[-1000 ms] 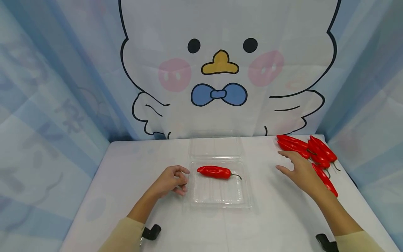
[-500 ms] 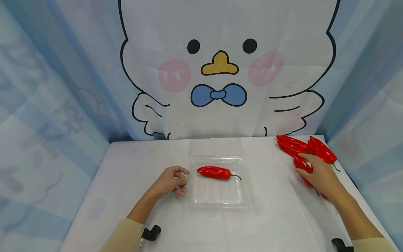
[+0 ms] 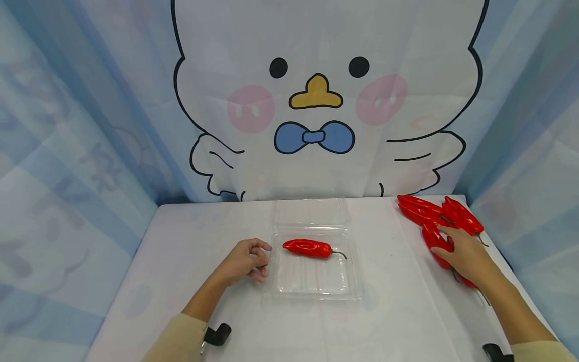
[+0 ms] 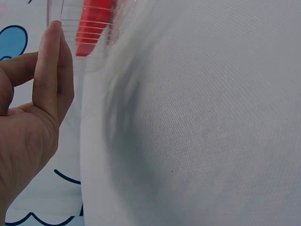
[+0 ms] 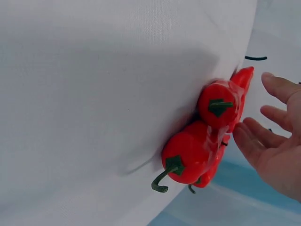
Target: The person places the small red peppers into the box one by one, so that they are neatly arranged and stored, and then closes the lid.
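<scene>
A single red chili pepper [image 3: 307, 248] lies in the clear plastic box [image 3: 316, 292], whose lid [image 3: 309, 211] is folded back. Just left of the box is my left hand [image 3: 246, 262], loosely bent; in the left wrist view the hand [image 4: 40, 108] holds nothing. At the right, my right hand [image 3: 466, 254] is over the pile, thumb beside a red chili pepper [image 3: 435, 244]. From the right wrist, the hand [image 5: 277, 136] has its fingers spread, fingertips at or close to two peppers [image 5: 188, 153]. The head view hides part of these fingers.
Several more red chili peppers [image 3: 420, 208] lie at the back right corner of the white table [image 3: 181, 241], near its edge. A printed curtain [image 3: 316, 171] hangs behind. Black camera mounts [image 3: 218, 334] sit at both wrists.
My right hand has moved right and nearer over the pile. A pepper beside it has shifted, and the front pepper has slid toward me. The left hand stays still.
</scene>
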`<state>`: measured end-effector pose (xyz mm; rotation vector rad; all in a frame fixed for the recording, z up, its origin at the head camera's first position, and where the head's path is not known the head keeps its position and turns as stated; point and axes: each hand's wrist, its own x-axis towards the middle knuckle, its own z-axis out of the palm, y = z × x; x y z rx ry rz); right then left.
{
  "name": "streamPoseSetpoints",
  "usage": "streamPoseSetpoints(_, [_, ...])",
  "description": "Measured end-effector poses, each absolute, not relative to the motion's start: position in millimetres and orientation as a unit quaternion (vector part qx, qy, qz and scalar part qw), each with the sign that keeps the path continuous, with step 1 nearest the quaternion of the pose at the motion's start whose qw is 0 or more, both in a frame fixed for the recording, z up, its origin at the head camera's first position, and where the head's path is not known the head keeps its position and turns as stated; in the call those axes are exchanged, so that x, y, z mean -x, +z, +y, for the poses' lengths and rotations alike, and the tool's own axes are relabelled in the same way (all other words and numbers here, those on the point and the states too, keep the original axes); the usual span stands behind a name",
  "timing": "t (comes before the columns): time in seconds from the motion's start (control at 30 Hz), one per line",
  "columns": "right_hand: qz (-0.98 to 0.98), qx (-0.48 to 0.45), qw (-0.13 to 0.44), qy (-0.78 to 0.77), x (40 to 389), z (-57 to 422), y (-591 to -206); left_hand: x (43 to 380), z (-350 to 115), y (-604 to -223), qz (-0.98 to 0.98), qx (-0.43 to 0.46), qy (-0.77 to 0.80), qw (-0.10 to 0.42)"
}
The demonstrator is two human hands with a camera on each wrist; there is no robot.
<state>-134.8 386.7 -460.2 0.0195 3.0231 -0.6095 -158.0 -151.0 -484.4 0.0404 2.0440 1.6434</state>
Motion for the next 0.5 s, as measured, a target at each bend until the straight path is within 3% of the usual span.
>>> streamPoseSetpoints(0.5, [0.983,-0.023,0.055,-0.172,137.2,390.8,-468.8,158.9,-151.3,-486.7,0.748,-0.013,0.611,0.258])
